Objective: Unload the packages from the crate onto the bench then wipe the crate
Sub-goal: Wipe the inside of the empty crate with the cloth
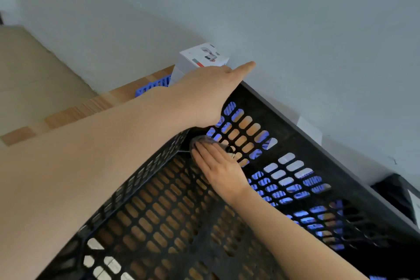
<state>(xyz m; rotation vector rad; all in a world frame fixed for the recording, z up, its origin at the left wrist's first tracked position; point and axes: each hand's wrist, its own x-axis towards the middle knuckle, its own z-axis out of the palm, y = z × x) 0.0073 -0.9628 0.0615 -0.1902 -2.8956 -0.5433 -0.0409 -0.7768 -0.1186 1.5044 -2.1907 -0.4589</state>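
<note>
We judge the unloading done and the wiping under way: no package shows in the part of the crate [279,109] we can see, and it sits on the bench [68,116] close against the wall [318,29]. A white box [200,59] stands on the bench just beyond the far corner. The right hand [218,166] lies inside the crate with its fingers straight and together, pressing a small grey cloth [204,140] flat into that corner, where floor and two sides meet and dirt would likely collect. The left hand [200,95] reaches over the same corner from above, we think to steady the crate against the push. One finger points out straight along the rim. The others are hidden behind it, so we cannot tell whether they clasp the rim. The crate is black hard plastic, its floor and sides a lattice of rounded slots under a solid upper band. Pale wood grain shows through the floor slots. A blue slotted thing [154,86] sits beside the box.
</note>
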